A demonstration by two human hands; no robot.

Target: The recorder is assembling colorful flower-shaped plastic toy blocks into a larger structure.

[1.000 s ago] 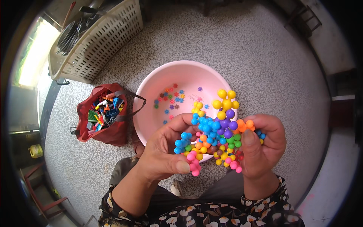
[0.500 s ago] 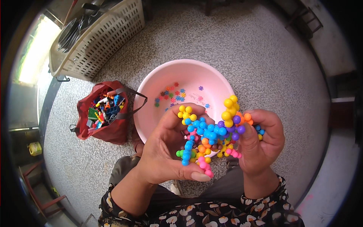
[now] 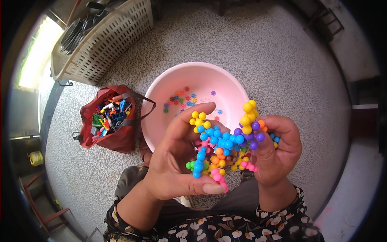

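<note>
Between my hands is a cluster of joined knobbly plastic building pieces (image 3: 225, 142) in blue, yellow, purple, pink, orange and green, raised over the near rim of a pink basin (image 3: 159, 90). My left hand (image 3: 165, 165) is wrapped round its left side, thumb along the bottom pink pieces and index finger behind the upper yellow ones. My right hand (image 3: 278, 151) pinches the right end, with the thumb against the purple and orange pieces; its other fingers are partly hidden. Loose snowflake-shaped pieces (image 3: 181, 99) of many colours lie scattered on the basin's floor.
Left of the basin stands a red fabric bag (image 3: 121, 139) full of mixed toy bricks, its dark strap reaching the basin's rim. A cream slatted plastic basket (image 3: 109, 44) with dark utensils is at the upper left. Wooden furniture (image 3: 326, 20) stands at the far right.
The right end of the cluster has shifted slightly right and its yellow column slightly up, as my hands adjust a little. Both hands keep their hold.
</note>
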